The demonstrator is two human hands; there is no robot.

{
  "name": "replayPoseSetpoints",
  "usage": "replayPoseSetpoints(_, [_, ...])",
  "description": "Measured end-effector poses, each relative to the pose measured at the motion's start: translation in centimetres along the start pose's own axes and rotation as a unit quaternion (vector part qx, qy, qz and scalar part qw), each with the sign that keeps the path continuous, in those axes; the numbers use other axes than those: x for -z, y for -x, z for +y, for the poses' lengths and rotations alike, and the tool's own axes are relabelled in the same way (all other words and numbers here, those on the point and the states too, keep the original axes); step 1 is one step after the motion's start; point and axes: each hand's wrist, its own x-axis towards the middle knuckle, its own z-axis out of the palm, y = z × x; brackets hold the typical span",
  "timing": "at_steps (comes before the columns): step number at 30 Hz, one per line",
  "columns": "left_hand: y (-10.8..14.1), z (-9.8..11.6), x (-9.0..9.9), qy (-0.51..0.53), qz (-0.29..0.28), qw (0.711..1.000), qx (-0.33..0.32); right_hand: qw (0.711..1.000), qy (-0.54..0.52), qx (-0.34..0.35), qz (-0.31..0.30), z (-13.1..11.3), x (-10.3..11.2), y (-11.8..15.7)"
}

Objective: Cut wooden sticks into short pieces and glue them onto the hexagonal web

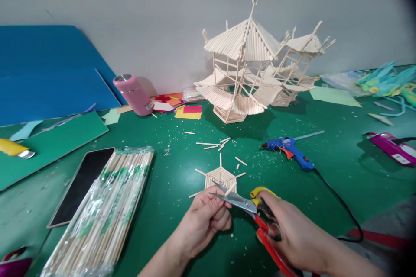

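My right hand (pixel 282 220) is closed round the red and yellow handles of a pair of scissors (pixel 242 202), whose blades are parted and point left. My left hand (pixel 208 214) is closed, with thumb and fingers pinching a short wooden stick (pixel 231 188) that lies between the blades. Just behind the hands, a hexagonal web of thin sticks (pixel 221 173) rests on the green table (pixel 175 216), sticks jutting from its corners. Its near side is hidden by my left hand and the blades. Loose stick pieces (pixel 208 143) lie beyond it.
A stick pavilion model (pixel 242 45) stands at the back. Right of centre lies a blue glue gun (pixel 292 147) with its cord, and farther right a purple power strip (pixel 394 147). On the left are wrapped sticks (pixel 107 207), a phone (pixel 84 181), a pink bottle (pixel 134 95) and a yellow cutter (pixel 14 148).
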Motion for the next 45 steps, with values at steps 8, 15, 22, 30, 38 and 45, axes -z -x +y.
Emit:
replayPoseSetpoints(8, [-0.1,0.1,-0.2,-0.059,0.054,0.996,-0.049,1.000,0.001,-0.006,0.005,-0.3,-0.3,-0.7])
replayPoseSetpoints(15, [0.0,0.3,0.0,-0.068,0.037,0.995,-0.060,0.999,-0.035,-0.013,-0.029,-0.6,0.1,-0.5])
replayPoseSetpoints(22, [0.0,0.3,-0.2,-0.089,0.067,0.993,-0.046,0.997,-0.057,-0.018,-0.048,-1.1,0.5,-0.4])
replayPoseSetpoints(30, [0.3,0.1,-0.5,-0.148,0.145,0.976,-0.064,1.000,-0.015,0.003,-0.025,-0.8,0.0,-0.4])
replayPoseSetpoints(38, [0.2,0.4,-0.6,-0.056,0.077,0.994,-0.052,1.000,-0.011,0.011,-0.015,-0.6,-0.1,-0.6])
replayPoseSetpoints(45, [0.6,0.4,-0.4,0.023,-0.008,1.000,0.006,1.000,-0.017,0.009,-0.002,-0.3,-0.1,-0.5])
